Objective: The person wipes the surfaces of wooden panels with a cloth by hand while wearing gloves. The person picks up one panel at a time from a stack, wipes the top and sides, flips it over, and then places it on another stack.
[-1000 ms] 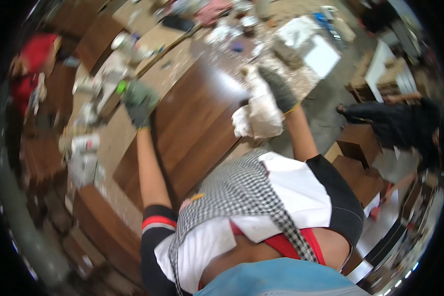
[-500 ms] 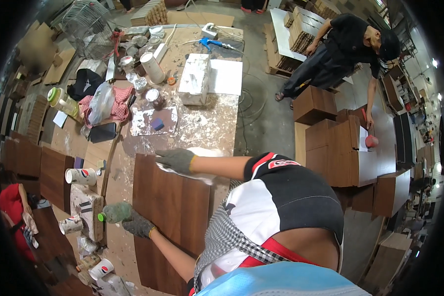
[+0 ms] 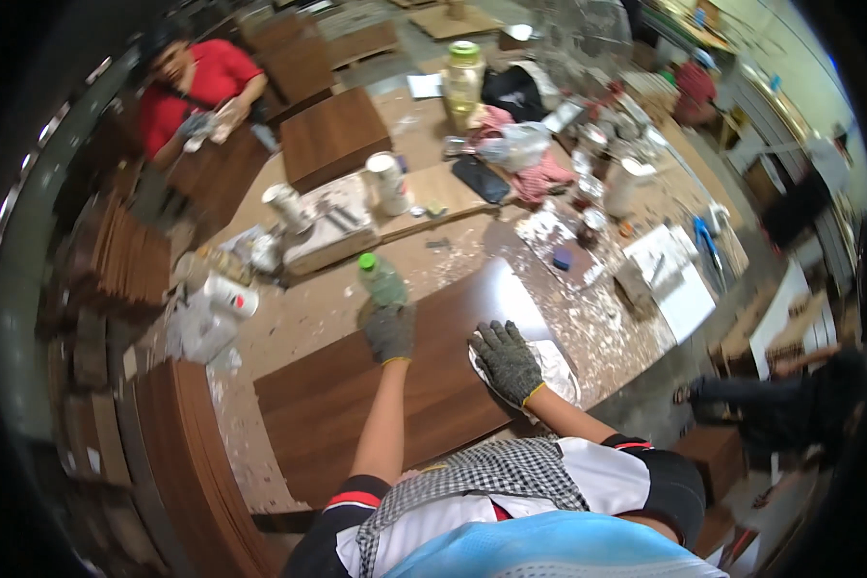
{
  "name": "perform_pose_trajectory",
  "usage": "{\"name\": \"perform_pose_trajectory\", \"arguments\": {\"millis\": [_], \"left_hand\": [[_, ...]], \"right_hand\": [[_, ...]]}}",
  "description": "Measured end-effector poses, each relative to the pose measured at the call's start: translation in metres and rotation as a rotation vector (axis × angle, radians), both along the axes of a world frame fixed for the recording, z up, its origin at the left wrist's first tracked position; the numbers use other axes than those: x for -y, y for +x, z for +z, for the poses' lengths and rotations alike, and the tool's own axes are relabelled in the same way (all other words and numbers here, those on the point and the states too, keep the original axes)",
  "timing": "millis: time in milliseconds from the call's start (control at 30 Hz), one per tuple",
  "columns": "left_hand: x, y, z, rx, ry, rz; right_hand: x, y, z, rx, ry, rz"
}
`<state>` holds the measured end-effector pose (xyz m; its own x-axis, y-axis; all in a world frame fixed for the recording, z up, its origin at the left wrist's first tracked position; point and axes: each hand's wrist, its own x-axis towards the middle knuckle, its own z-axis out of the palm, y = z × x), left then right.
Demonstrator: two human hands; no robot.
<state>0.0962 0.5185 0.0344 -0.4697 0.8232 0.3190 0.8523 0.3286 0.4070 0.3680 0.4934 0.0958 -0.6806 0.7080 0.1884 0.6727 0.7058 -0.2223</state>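
Dark-brown wood panel [image 3: 376, 395] lies on the dust-speckled workbench [image 3: 607, 328], near its front edge. Left hand [image 3: 389, 332] grips a green-capped bottle [image 3: 382, 281]; right hand [image 3: 507, 361], fingers spread, presses a white rag [image 3: 554, 371] at the panel's right edge. Cluttered workshop around.

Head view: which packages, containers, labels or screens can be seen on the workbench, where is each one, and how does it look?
Small bottle: under the left hand, pale green, bright green cap.
Large jar: far end of the bench, yellowish, green lid, pale label.
White cylinder cans: mid bench, upright, smeared.
Phone: beside the pink cloth, flat, dark screen.
Tipped white tub: left edge, red band.
Right hand presses a white rag, no package.
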Motion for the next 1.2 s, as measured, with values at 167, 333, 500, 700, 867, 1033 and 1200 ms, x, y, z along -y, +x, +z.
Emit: {"name": "perform_pose_trajectory", "arguments": {"millis": [167,333,500,700,867,1033,1200], "left_hand": [[0.011,-0.004,0.006,0.090,-0.165,0.003],[-0.001,0.000,0.017,0.091,-0.280,0.064],[0.001,-0.004,0.000,0.082,-0.112,-0.022],[-0.005,0.000,0.004,0.084,-0.095,0.012],[0.007,-0.012,-0.010,0.010,-0.155,0.033],[-0.002,-0.006,-0.006,-0.034,-0.091,0.009],[0.008,0.003,0.003,-0.126,-0.114,0.034]], "right_hand": [[-0.117,-0.022,-0.047,0.077,0.000,-0.332],[-0.137,-0.047,-0.064,0.141,-0.001,-0.531],[-0.155,-0.019,-0.071,-0.132,-0.075,-0.397],[-0.148,-0.033,-0.092,0.202,0.174,-0.386],[-0.151,-0.027,-0.051,-0.094,-0.323,-0.382],[-0.136,-0.043,-0.079,0.104,0.192,-0.370],[-0.058,-0.017,-0.060,-0.075,0.008,-0.158]]}}
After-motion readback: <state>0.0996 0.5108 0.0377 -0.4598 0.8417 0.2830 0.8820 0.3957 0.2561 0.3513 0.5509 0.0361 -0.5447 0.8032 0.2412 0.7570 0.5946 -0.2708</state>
